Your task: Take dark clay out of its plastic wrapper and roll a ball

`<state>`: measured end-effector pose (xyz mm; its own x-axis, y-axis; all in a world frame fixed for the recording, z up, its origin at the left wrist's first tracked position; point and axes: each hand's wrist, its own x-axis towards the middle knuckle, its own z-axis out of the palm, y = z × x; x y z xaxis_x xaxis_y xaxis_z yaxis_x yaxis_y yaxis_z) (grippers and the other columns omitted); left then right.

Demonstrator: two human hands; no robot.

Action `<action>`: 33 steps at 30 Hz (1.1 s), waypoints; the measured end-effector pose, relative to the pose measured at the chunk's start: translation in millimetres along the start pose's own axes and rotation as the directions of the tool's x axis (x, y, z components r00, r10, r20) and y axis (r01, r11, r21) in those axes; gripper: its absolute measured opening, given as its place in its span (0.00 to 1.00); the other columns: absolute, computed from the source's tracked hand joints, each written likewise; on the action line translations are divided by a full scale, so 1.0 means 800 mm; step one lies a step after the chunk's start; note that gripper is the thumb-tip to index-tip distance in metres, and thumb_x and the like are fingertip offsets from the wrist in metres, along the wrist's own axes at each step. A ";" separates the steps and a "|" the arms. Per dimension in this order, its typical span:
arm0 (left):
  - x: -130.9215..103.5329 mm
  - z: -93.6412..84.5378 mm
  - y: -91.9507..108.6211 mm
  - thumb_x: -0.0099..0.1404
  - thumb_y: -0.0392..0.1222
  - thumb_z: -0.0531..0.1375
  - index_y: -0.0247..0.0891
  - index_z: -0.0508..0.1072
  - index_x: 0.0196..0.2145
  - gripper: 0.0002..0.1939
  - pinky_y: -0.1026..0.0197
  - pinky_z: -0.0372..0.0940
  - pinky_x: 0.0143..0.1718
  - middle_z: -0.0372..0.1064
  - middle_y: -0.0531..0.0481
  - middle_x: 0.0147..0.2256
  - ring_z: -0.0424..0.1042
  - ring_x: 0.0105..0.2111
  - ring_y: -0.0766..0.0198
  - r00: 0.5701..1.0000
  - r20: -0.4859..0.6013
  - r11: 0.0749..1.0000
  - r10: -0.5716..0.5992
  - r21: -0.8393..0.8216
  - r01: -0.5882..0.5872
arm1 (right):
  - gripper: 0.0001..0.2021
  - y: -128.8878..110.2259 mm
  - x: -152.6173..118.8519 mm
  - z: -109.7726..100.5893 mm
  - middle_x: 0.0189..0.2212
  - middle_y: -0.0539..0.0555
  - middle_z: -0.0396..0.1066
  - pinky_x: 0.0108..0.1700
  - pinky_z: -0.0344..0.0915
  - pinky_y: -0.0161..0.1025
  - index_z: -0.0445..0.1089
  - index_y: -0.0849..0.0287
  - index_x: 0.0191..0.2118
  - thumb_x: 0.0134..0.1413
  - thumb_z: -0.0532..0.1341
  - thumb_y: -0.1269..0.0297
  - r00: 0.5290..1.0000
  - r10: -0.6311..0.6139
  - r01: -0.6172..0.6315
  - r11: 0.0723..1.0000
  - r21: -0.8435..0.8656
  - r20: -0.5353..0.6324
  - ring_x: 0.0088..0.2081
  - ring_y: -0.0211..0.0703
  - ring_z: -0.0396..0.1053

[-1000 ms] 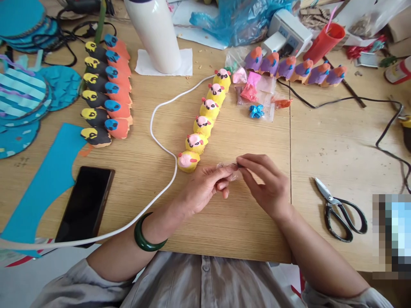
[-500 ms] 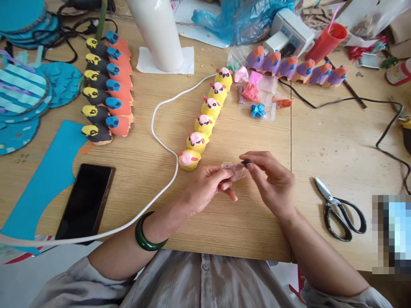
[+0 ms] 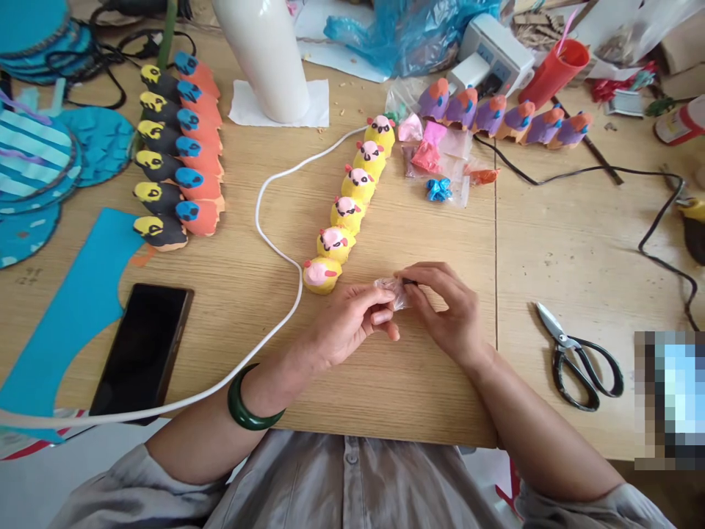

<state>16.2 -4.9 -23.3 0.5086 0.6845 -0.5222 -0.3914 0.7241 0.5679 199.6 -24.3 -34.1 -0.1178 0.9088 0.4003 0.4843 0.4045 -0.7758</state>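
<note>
Near the table's front edge, my left hand [image 3: 352, 323] pinches a small clear plastic bag [image 3: 397, 295] between thumb and fingers. My right hand [image 3: 449, 312] is close against the bag, its thumb and forefinger closed on a small black lump, perhaps modelling clay [image 3: 408, 281]. Just beyond my left hand runs a slanting row of yellow egg-carton cups [image 3: 344, 209] with pink clay faces. Most of the faces carry black marks and red bits; the nearest cup [image 3: 322, 275] shows pink and red without black marks.
Scissors [image 3: 576, 356] lie at right, a phone [image 3: 142, 349] at left. A white cable [image 3: 258, 213] curves across the table. Bags of coloured clay [image 3: 435, 150] lie behind, near a purple cup row [image 3: 504, 114]. Black and orange cup rows [image 3: 201, 154] stand left, a white bottle [image 3: 269, 66] at back.
My right hand has moved left, bringing the black lump from just right of the plastic bag up against it. My left hand stays almost in place, and the view has shifted slightly.
</note>
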 end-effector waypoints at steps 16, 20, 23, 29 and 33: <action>-0.005 0.000 -0.012 0.67 0.46 0.63 0.35 0.73 0.27 0.14 0.59 0.77 0.30 0.54 0.57 0.23 0.62 0.23 0.70 0.971 0.071 0.878 0.228 0.417 -0.236 | 0.09 -0.001 0.000 0.000 0.41 0.55 0.81 0.47 0.80 0.47 0.77 0.54 0.48 0.66 0.62 0.69 1.000 -0.003 0.002 0.999 0.039 0.031 0.45 0.46 0.79; -0.004 -0.001 -0.013 0.68 0.45 0.62 0.35 0.80 0.34 0.12 0.59 0.77 0.32 0.56 0.56 0.24 0.61 0.24 0.70 0.966 0.059 0.859 0.251 0.447 -0.251 | 0.10 0.001 -0.001 -0.001 0.44 0.55 0.80 0.46 0.82 0.47 0.76 0.53 0.50 0.69 0.60 0.67 0.968 0.146 -0.129 0.987 0.095 -0.205 0.46 0.45 0.79; -0.003 -0.002 -0.014 0.68 0.46 0.63 0.36 0.82 0.40 0.12 0.60 0.77 0.33 0.59 0.55 0.26 0.62 0.24 0.70 0.965 0.057 0.861 0.255 0.440 -0.254 | 0.12 0.000 -0.004 -0.002 0.45 0.55 0.79 0.44 0.83 0.47 0.75 0.51 0.52 0.70 0.58 0.66 0.929 0.161 -0.119 0.983 0.142 -0.334 0.46 0.46 0.79; -0.003 -0.001 -0.014 0.67 0.46 0.65 0.36 0.80 0.37 0.10 0.63 0.75 0.33 0.69 0.51 0.33 0.70 0.29 0.68 0.948 0.114 0.816 0.296 0.486 -0.313 | 0.21 -0.006 -0.004 0.001 0.50 0.56 0.80 0.53 0.80 0.55 0.71 0.48 0.60 0.65 0.61 0.72 0.981 -0.184 0.176 0.976 -0.126 -0.061 0.55 0.53 0.76; -0.001 -0.004 -0.018 0.68 0.43 0.64 0.35 0.78 0.35 0.09 0.65 0.74 0.34 0.70 0.50 0.35 0.72 0.31 0.67 0.945 0.140 0.800 0.295 0.505 -0.324 | 0.21 -0.004 0.000 -0.002 0.51 0.55 0.81 0.54 0.79 0.56 0.72 0.48 0.59 0.63 0.62 0.75 0.971 -0.238 0.239 0.960 -0.144 0.023 0.56 0.54 0.76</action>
<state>18.9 -15.9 -33.1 0.4726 0.8487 -0.2374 -0.0911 0.3149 0.9447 199.4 -25.8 -30.5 -0.2496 0.7884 0.5623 0.5619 0.5908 -0.5790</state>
